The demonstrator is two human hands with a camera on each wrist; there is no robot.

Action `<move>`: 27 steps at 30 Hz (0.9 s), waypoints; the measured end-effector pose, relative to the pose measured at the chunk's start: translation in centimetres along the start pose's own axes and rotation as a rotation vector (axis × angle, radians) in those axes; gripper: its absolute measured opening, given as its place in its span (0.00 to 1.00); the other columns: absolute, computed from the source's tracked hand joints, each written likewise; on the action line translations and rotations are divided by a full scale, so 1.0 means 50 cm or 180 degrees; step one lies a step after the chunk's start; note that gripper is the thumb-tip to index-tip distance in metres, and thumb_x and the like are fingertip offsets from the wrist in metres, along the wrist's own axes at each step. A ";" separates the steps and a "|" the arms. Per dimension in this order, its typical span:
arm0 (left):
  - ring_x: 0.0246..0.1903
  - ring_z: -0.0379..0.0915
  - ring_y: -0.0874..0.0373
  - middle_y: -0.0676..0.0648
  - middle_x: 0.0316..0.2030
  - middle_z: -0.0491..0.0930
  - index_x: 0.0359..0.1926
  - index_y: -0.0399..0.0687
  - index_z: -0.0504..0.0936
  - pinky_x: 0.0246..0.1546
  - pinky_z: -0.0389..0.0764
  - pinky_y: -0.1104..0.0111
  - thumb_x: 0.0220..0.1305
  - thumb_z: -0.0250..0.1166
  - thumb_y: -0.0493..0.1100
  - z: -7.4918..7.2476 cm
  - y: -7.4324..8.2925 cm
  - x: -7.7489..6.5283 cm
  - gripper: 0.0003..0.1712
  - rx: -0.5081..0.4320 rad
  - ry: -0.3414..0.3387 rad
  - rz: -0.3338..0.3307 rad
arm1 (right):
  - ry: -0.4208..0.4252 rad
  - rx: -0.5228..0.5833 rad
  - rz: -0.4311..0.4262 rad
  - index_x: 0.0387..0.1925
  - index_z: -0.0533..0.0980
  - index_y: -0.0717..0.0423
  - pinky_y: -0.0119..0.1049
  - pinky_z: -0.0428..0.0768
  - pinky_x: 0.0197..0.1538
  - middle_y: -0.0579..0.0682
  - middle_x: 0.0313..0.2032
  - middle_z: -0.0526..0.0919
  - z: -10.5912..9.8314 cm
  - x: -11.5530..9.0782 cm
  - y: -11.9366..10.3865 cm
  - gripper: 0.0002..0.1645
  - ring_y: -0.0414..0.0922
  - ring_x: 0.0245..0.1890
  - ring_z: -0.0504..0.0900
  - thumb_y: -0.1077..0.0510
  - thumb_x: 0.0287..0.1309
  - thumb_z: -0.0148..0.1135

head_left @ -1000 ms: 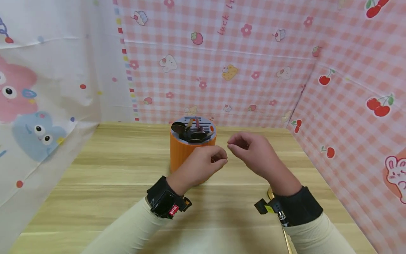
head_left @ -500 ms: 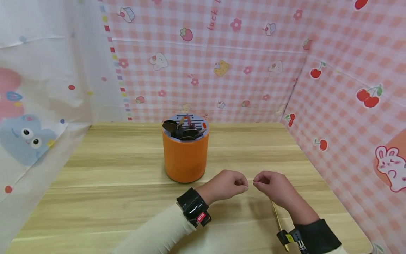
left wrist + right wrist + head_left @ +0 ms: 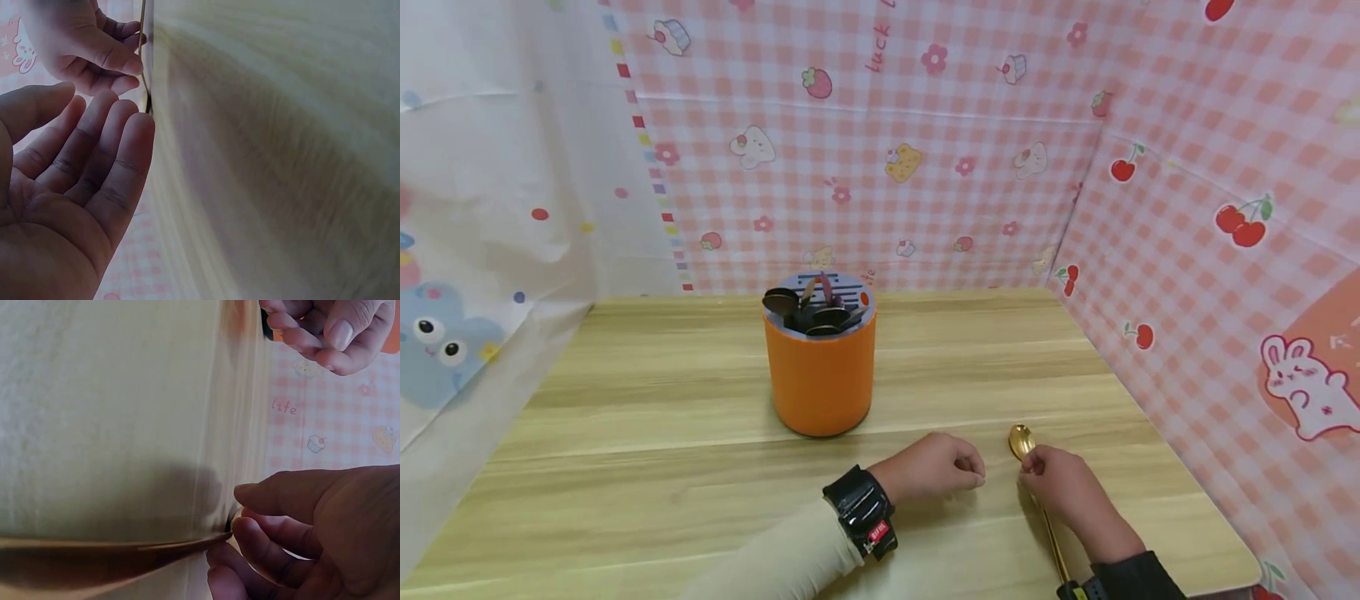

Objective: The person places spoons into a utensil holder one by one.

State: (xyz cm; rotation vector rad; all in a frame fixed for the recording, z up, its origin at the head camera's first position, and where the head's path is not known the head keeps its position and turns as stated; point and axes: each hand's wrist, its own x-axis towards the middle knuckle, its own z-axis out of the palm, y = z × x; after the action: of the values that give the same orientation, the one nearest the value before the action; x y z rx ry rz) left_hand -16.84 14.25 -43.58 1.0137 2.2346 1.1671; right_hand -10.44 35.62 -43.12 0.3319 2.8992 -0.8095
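A gold spoon (image 3: pixel 1021 441) lies on the wooden table at the right, its long handle running toward the near edge. My right hand (image 3: pixel 1067 483) is over it, with curled fingertips and thumb at its neck. From the right wrist view, the thumb and index finger of my right hand (image 3: pixel 306 531) stand on either side of the spoon (image 3: pixel 119 559). Left of the spoon, my left hand (image 3: pixel 932 469) hovers with loosely curled fingers and holds nothing. Its palm (image 3: pixel 56 219) shows in the left wrist view, near my right hand (image 3: pixel 87 47).
An orange cylindrical holder (image 3: pixel 822 383) stands farther back on the table (image 3: pixel 647 433), with several dark spoons and other utensils (image 3: pixel 823 312) in its slotted top. Pink checked cloth (image 3: pixel 850 108) hangs behind and at the right; white printed cloth (image 3: pixel 490 167) hangs at the left.
Both hands have come down and toward me from beside the holder. My right hand has reached the spoon's neck, and the left has stopped to its left. The view has shifted right.
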 end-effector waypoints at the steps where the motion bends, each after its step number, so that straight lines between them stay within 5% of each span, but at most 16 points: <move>1: 0.21 0.73 0.68 0.59 0.24 0.79 0.32 0.49 0.86 0.24 0.77 0.75 0.65 0.70 0.39 0.001 -0.001 0.000 0.03 -0.0040 -0.0017 -0.0031 | 0.0019 -0.0002 -0.0005 0.37 0.78 0.59 0.37 0.71 0.28 0.49 0.29 0.76 0.002 0.001 0.000 0.05 0.45 0.25 0.72 0.62 0.60 0.66; 6: 0.21 0.76 0.63 0.54 0.24 0.81 0.32 0.46 0.85 0.23 0.78 0.73 0.65 0.69 0.37 0.009 -0.008 0.001 0.03 -0.0250 -0.0114 -0.0128 | 0.0091 -0.0141 -0.0004 0.37 0.76 0.60 0.37 0.72 0.27 0.50 0.29 0.77 0.005 0.008 0.004 0.07 0.45 0.26 0.74 0.62 0.60 0.66; 14: 0.21 0.73 0.67 0.56 0.23 0.79 0.31 0.46 0.85 0.23 0.75 0.75 0.64 0.69 0.36 0.017 -0.013 0.000 0.04 -0.0176 -0.0124 -0.0092 | 0.0187 -0.0087 0.0122 0.36 0.75 0.63 0.38 0.75 0.29 0.51 0.29 0.80 0.012 0.013 0.006 0.09 0.46 0.27 0.77 0.63 0.56 0.66; 22: 0.22 0.71 0.69 0.58 0.23 0.79 0.33 0.47 0.86 0.24 0.72 0.76 0.66 0.68 0.39 0.018 -0.015 -0.001 0.04 0.0043 -0.0219 -0.0084 | -0.0140 0.0776 0.0215 0.43 0.78 0.67 0.37 0.77 0.29 0.52 0.31 0.81 0.038 0.014 -0.036 0.12 0.45 0.27 0.77 0.63 0.59 0.66; 27: 0.21 0.72 0.68 0.55 0.23 0.81 0.34 0.46 0.86 0.23 0.74 0.75 0.69 0.66 0.44 0.010 -0.022 -0.003 0.08 0.0068 -0.0151 -0.0048 | -0.0174 0.1266 -0.0003 0.44 0.79 0.66 0.38 0.80 0.30 0.52 0.32 0.82 0.041 0.017 -0.089 0.13 0.44 0.28 0.79 0.61 0.63 0.63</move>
State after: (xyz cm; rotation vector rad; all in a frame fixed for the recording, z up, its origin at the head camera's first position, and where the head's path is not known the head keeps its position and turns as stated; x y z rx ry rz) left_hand -16.88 13.97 -44.78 1.0206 2.2184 1.1037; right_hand -12.22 30.98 -42.77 0.3350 2.6716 -1.3725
